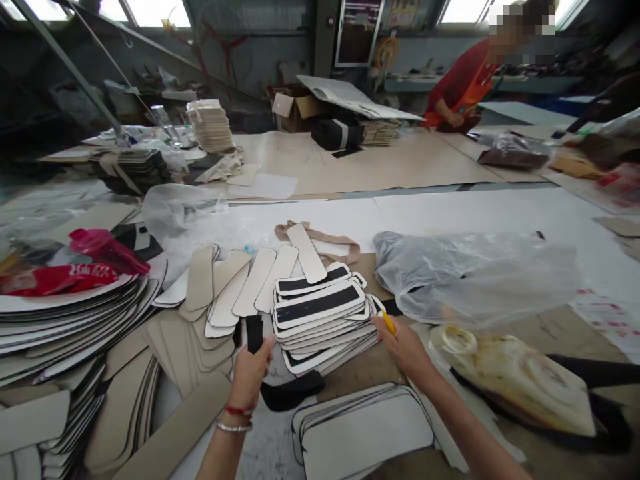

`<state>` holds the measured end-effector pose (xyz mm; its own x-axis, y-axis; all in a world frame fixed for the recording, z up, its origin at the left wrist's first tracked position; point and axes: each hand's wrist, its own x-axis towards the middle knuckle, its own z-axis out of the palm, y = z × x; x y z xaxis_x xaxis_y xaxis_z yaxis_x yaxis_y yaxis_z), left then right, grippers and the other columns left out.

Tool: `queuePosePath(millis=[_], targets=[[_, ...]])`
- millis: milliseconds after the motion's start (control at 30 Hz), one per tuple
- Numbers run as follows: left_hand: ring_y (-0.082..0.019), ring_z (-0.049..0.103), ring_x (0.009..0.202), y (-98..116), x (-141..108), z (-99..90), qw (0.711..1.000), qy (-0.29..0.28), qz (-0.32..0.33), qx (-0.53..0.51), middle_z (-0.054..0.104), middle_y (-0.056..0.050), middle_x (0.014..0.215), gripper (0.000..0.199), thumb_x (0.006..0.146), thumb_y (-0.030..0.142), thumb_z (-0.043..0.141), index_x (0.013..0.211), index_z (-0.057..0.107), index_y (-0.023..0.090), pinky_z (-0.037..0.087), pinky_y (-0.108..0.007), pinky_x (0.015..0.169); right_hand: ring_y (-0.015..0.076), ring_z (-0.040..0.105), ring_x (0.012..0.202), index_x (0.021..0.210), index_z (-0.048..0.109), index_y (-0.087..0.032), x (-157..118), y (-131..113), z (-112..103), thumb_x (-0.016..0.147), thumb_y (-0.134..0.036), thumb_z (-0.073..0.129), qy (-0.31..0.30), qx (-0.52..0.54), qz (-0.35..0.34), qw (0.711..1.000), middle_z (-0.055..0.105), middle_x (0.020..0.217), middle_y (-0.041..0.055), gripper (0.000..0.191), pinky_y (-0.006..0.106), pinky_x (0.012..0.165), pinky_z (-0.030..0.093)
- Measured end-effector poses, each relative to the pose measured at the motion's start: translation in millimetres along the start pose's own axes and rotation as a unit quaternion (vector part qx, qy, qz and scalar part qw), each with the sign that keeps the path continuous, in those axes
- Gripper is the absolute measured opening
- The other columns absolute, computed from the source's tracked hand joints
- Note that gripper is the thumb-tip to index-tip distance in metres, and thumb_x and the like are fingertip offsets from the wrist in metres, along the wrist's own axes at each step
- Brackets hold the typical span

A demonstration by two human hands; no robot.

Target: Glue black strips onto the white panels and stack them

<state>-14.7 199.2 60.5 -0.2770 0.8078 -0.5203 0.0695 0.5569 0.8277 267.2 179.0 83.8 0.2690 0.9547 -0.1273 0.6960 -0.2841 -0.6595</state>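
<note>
My left hand (253, 373), with a red band and a silver bracelet at the wrist, grips a black strip (255, 333) that stands up from the fist. My right hand (403, 343) is closed round a small yellow tool (389, 323) at the right end of a stack of white-edged panels (320, 308). Black bands run along the upper panels. One bare pale piece (306, 253) rests across the back of the stack. Below the stack, a folded black strap (293, 392) lies between my hands. Nearer to me is a pile of pale rounded panels (367, 433).
Fanned beige pieces (185, 353) and curved panels (65, 327) cover the left. A plastic bag (470, 273) lies at right, behind a stained yellowish block (535, 383). Across the table, a person in red (457, 87) bends over the work surface.
</note>
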Motion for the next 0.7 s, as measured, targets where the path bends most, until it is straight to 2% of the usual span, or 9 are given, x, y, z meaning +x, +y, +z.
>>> queuePosePath(millis=[100, 200, 300, 367, 433, 500, 633, 700], targets=[[-0.003, 0.029, 0.038, -11.6, -15.3, -18.7, 0.999, -0.016, -0.02, -0.03, 0.041, 0.006, 0.047, 0.044, 0.059, 0.049, 0.061, 0.076, 0.057, 0.009, 0.02, -0.017, 0.036, 0.0131, 0.047, 0.052, 0.059, 0.046, -0.019, -3.0, -14.9, -9.7, 0.083, -0.045, 0.031, -0.028, -0.035, -0.036, 0.998, 0.052, 0.053, -0.0005, 0.038, 0.024, 0.053, 0.032], [-0.004, 0.028, 0.04, -24.5, -39.7, -40.7, 0.999, -0.028, -0.018, -0.006, 0.036, 0.007, 0.047, 0.042, 0.061, 0.048, 0.061, 0.079, 0.06, 0.009, 0.019, -0.017, 0.038, 0.0124, 0.046, 0.052, 0.062, 0.048, -0.019, -10.4, -20.4, -17.5, 0.082, -0.044, 0.035, -0.064, -0.076, -0.077, 0.992, 0.052, 0.055, -0.0008, 0.034, 0.023, 0.052, 0.031], [-0.005, 0.027, 0.039, -45.0, -67.4, -60.6, 0.995, -0.025, -0.059, 0.074, 0.031, 0.008, 0.042, 0.04, 0.058, 0.047, 0.063, 0.072, 0.061, 0.01, 0.017, -0.018, 0.037, 0.0118, 0.046, 0.052, 0.067, 0.051, -0.019, -35.6, -11.1, -20.9, 0.083, -0.046, 0.035, -0.135, -0.063, -0.074, 0.986, 0.052, 0.056, -0.0014, 0.034, 0.023, 0.052, 0.032], [-0.005, 0.025, 0.037, -63.6, -86.8, -66.8, 0.988, -0.026, -0.098, 0.117, 0.029, 0.008, 0.039, 0.04, 0.056, 0.048, 0.064, 0.065, 0.061, 0.01, 0.015, -0.019, 0.035, 0.0125, 0.05, 0.057, 0.076, 0.054, -0.019, -61.2, -1.8, -21.8, 0.084, -0.047, 0.032, -0.145, -0.002, -0.043, 0.988, 0.055, 0.061, -0.0003, 0.037, 0.023, 0.055, 0.036], [-0.005, 0.024, 0.036, -83.3, -104.3, -63.6, 0.984, -0.038, -0.123, 0.124, 0.029, 0.008, 0.038, 0.042, 0.054, 0.05, 0.064, 0.067, 0.061, 0.01, 0.015, -0.02, 0.035, 0.0139, 0.053, 0.067, 0.085, 0.055, -0.018, -87.6, 6.4, -19.9, 0.085, -0.049, 0.029, -0.116, 0.07, -0.018, 0.991, 0.058, 0.072, 0.0025, 0.041, 0.024, 0.06, 0.04], [-0.005, 0.026, 0.036, -100.7, -116.9, -52.1, 0.985, -0.058, -0.129, 0.1, 0.033, 0.008, 0.04, 0.045, 0.054, 0.049, 0.064, 0.076, 0.06, 0.01, 0.019, -0.02, 0.035, 0.014, 0.054, 0.069, 0.087, 0.056, -0.018, -110.5, 11.1, -13.3, 0.085, -0.051, 0.026, -0.087, 0.137, 0.005, 0.987, 0.058, 0.078, 0.0043, 0.044, 0.024, 0.061, 0.042], [-0.006, 0.032, 0.039, -121.0, -125.1, -24.0, 0.987, -0.097, -0.114, 0.057, 0.038, 0.008, 0.044, 0.041, 0.057, 0.047, 0.064, 0.079, 0.055, 0.013, 0.026, -0.019, 0.038, 0.0101, 0.046, 0.046, 0.079, 0.054, -0.017, -141.8, 9.3, 11.8, 0.083, -0.055, 0.026, -0.082, 0.286, 0.066, 0.952, 0.051, 0.057, 0.0004, 0.047, 0.021, 0.042, 0.038], [-0.006, 0.034, 0.041, -126.4, -123.7, -15.5, 0.987, -0.113, -0.105, 0.054, 0.04, 0.007, 0.046, 0.037, 0.059, 0.044, 0.063, 0.077, 0.053, 0.013, 0.028, -0.019, 0.039, 0.0104, 0.048, 0.045, 0.078, 0.053, -0.018, -151.6, 5.7, 25.4, 0.082, -0.055, 0.031, -0.089, 0.352, 0.083, 0.928, 0.05, 0.054, -0.001, 0.043, 0.021, 0.042, 0.039]])
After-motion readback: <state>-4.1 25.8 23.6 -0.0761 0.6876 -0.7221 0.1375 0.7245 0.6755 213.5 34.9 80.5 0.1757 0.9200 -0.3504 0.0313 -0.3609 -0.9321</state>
